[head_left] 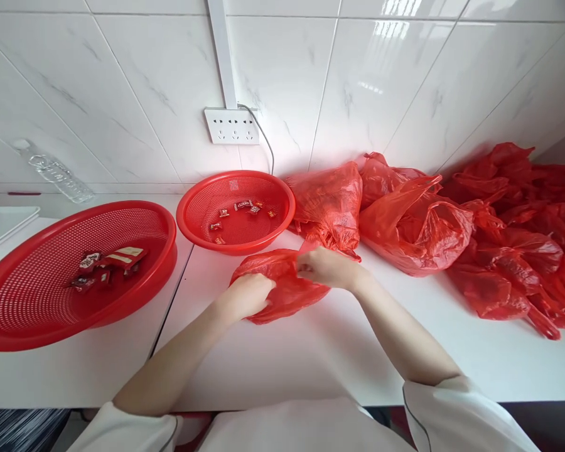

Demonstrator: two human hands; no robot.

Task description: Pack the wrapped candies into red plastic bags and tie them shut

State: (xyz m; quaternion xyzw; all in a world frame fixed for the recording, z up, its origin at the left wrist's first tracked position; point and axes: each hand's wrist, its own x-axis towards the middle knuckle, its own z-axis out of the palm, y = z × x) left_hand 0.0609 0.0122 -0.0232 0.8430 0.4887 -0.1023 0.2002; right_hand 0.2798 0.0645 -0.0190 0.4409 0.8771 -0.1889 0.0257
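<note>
A red plastic bag (287,292) lies on the white counter (282,358) in front of me. My left hand (245,296) is closed on its left part. My right hand (327,267) pinches the bag's top edge on the right. Just behind them stands a small red perforated basket (202,216) with a few wrapped sweets (242,206) in it. A larger red basket (37,314) at the left holds several wrapped packets (108,263).
A heap of red plastic bags (452,226) covers the counter's right and back. A clear plastic bottle (56,172) lies against the tiled wall at the left. A wall socket (231,125) with a cable sits above the small basket. A white tray edge (4,223) shows far left.
</note>
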